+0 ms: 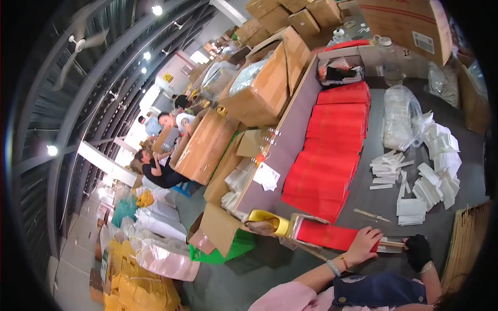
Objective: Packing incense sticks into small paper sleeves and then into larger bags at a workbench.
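My left hand (pixel 364 245), with a bracelet and a red cord at its wrist, is closed on the right end of a flat red packet (pixel 326 235). The packet's left end lies at a clear plastic-edged piece beside a yellow tape roll (pixel 270 223). In a black glove, my right hand (pixel 418 253) is closed at the right end of a thin brown stick-like piece (pixel 392 243), which reaches to the packet. The glove hides most of that grip. Overlapping red packets (pixel 324 168) form a long row beyond my hands.
White paper strips (pixel 388 168) and folded white slips (pixel 442 150) lie on the grey table, near a plastic-wrapped bundle (pixel 397 119). A clear bottle (pixel 389 59) stands at the back. Thin brown upright pieces (pixel 469 243) are stacked at right. Left are cartons (pixel 207 147) and several people.
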Available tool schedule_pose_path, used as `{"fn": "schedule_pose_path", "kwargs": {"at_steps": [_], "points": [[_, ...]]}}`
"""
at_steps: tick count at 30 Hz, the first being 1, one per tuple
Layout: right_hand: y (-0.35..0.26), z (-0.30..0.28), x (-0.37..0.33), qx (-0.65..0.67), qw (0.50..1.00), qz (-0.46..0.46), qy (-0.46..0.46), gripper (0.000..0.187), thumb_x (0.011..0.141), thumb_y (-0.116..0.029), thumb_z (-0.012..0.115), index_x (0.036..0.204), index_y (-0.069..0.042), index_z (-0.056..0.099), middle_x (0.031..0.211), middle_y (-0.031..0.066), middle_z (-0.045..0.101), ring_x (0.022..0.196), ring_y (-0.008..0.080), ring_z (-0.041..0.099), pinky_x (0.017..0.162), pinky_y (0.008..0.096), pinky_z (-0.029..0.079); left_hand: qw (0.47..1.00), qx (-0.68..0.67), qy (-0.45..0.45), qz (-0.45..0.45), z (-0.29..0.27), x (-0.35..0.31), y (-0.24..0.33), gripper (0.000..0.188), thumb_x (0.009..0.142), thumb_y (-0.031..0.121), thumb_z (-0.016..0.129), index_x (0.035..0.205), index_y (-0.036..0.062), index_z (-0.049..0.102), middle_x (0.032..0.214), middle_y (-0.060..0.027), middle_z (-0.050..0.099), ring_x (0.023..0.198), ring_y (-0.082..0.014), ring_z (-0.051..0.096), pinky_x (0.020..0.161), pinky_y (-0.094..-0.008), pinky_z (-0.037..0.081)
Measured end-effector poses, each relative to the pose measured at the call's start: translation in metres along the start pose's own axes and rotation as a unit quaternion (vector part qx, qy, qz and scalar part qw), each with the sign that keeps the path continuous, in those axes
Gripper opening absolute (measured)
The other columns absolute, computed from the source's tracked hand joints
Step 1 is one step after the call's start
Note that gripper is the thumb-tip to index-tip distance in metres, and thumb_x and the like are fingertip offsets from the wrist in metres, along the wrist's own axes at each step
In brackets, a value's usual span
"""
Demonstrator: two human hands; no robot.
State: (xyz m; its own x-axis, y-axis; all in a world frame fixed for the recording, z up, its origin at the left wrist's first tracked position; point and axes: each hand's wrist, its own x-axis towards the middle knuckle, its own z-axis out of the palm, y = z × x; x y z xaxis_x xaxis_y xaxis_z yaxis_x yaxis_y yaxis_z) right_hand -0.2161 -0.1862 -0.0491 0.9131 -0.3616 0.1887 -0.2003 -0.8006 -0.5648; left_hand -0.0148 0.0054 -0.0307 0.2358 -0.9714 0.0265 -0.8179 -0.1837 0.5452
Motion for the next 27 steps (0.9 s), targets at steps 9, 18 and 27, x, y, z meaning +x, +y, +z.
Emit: {"fn": "schedule_pose_path", "kwargs": {"at_steps": [9,18,27], "points": [[-0.012,0.044,-0.011,0.094,0.983,0.139,0.070,0.023,0.067,-0.011,0.074,0.083,-0.004,0.058,0.077,0.0146,0.055,0.075,0.0335,0.059,0.065,0.0406,0.047,0.999,0.006,0.016,0.046,-0.001,0.019,0.022,0.076,0.060,0.018,0.079,0.127,-0.0001,0.050,0.124,-0.0142,0.049,0.115,-0.0346,0.045,0.098,-0.0447,0.038],[-0.050,-0.028,0.017,-0.132,0.991,-0.013,-0.022,0.053,0.057,-0.049,0.075,0.093,-0.013,0.060,0.089,0.0095,0.058,0.088,0.0307,0.055,0.076,0.0457,0.037,0.975,0.137,-0.128,0.117,-0.040,0.041,0.052,0.011,0.079,0.017,0.058,0.086,0.0128,0.066,0.100,-0.0137,0.054,0.097,-0.0315,0.051,0.076,-0.0453,0.043],[-0.052,-0.093,0.002,-0.086,0.982,0.156,0.055,0.063,0.052,-0.028,0.084,0.107,-0.010,0.058,0.100,0.0102,0.059,0.099,0.0308,0.056,0.088,0.0448,0.038,0.970,0.219,0.086,0.068,-0.140,0.072,-0.036,0.031,0.061,0.002,0.069,0.092,0.0068,0.064,0.115,-0.0183,0.054,0.107,-0.0385,0.051,0.091,-0.0470,0.045]]}}
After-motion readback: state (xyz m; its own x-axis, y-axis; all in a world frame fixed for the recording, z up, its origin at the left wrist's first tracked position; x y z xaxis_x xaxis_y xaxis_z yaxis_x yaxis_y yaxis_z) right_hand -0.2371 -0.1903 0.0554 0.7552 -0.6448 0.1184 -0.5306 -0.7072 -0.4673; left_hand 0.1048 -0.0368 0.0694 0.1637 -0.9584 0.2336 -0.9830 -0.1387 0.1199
